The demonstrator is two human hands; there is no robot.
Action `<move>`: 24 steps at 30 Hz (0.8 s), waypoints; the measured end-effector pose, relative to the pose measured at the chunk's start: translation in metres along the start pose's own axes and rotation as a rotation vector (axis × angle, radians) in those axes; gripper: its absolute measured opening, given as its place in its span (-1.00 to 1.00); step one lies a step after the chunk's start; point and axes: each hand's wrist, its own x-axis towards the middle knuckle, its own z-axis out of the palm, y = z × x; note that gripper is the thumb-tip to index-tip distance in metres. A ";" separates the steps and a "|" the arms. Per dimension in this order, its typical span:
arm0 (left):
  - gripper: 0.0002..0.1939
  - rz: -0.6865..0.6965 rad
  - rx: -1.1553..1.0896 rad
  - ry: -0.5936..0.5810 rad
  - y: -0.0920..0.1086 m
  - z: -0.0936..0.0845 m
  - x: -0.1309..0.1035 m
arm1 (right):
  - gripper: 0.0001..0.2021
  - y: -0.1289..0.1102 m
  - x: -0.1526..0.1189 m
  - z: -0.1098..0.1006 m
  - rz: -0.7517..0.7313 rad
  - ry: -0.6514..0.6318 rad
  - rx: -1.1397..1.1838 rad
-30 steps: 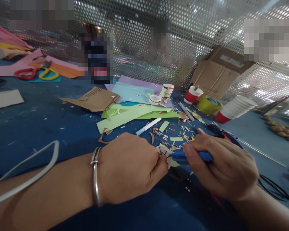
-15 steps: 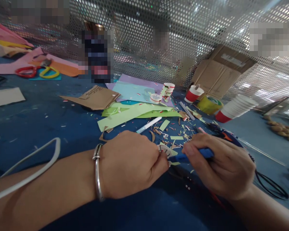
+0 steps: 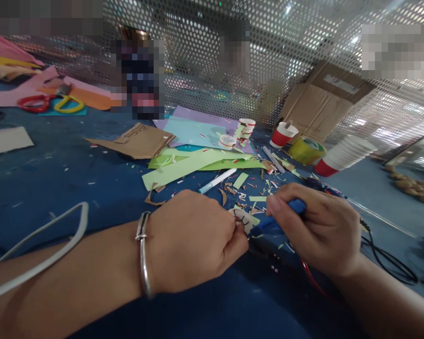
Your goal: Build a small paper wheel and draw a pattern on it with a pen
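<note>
1. White paper disc (image 3: pixel 243 218), dark lines on its face; at centre, between the two hands, just above the table, partly covered by fingers.
2. Left hand (image 3: pixel 194 238), knuckles up, thumb and finger pinched on the disc's near edge; silver bangle (image 3: pixel 143 263) at the wrist.
3. Blue pen-shaped tool (image 3: pixel 264 226), slanting down leftward to the disc's lower right edge; whether its tip touches cannot be told.
4. Right hand (image 3: pixel 316 230), closed around the tool, apart from the left.
5. Paper scraps (image 3: pixel 257 198), green, brown and white, strewn just beyond the disc.
6. White marker (image 3: pixel 217 181), lying beyond the left hand's knuckles.
7. Light green paper strips (image 3: pixel 183 170), overlapping, behind the marker.
8. Brown cardboard piece (image 3: pixel 144 140), folded, left of the light blue paper sheet (image 3: pixel 194 132).
9. Red-and-white paper cup (image 3: pixel 283 136), upright, beside the yellow tape roll (image 3: pixel 306 150).
10. Stack of paper cups (image 3: pixel 351 151), tilted, right of the tape.
11. Scissors (image 3: pixel 64 90), one red and one yellow handle, far left.
12. Blue table (image 3: pixel 67 176), beneath everything listed; perforated screen (image 3: pixel 194 87) behind.
</note>
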 end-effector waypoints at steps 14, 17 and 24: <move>-0.85 0.086 -0.172 0.259 -0.016 0.019 0.007 | -0.81 0.021 -0.018 -0.005 0.082 0.346 -0.021; -0.92 0.069 -0.287 0.361 -0.017 0.018 0.007 | -0.81 0.021 -0.020 -0.010 0.086 0.357 -0.006; -0.91 0.038 -0.456 0.568 -0.011 0.019 0.006 | -0.78 0.020 -0.020 -0.016 0.037 0.385 -0.034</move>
